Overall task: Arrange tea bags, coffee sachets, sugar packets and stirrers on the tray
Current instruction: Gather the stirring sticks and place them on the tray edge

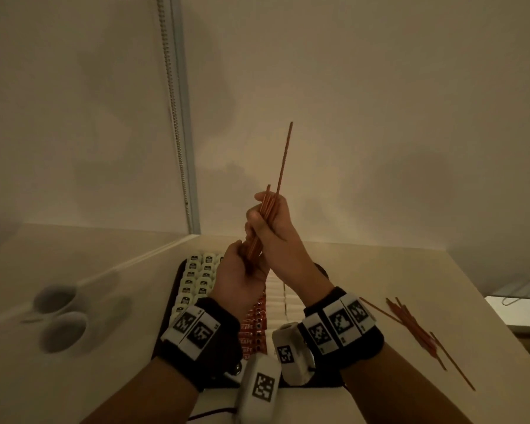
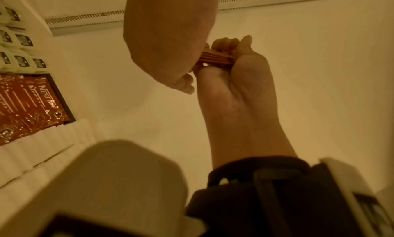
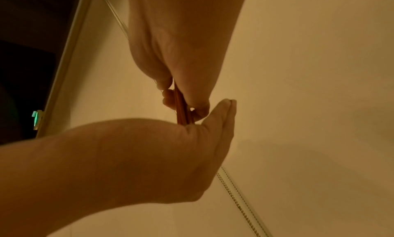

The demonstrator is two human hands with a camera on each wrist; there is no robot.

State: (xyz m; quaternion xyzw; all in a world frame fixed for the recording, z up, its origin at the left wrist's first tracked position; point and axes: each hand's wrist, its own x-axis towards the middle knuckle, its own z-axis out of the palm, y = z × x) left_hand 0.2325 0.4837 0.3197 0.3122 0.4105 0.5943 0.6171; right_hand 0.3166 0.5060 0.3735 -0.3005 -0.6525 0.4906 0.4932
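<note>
Both hands are raised above the dark tray [image 1: 174,290] and hold one bundle of thin orange-brown stirrers [image 1: 265,215]. My left hand [image 1: 245,255] grips the lower end of the bundle, its fingers curled round the stirrers [image 2: 215,58]. My right hand [image 1: 263,215] grips the bundle higher up. One stirrer [image 1: 285,157] pokes far above the others. In the right wrist view the stirrers [image 3: 183,109] are pinched between the two hands. The tray holds rows of white tea bags [image 1: 196,280], red coffee sachets [image 2: 32,102] and white sugar packets [image 2: 42,148].
Several loose stirrers [image 1: 410,325] lie on the white table to the right of the tray. Two white cups [image 1: 58,313] stand at the left. A wall and a beaded blind chain [image 1: 173,102] rise behind the table.
</note>
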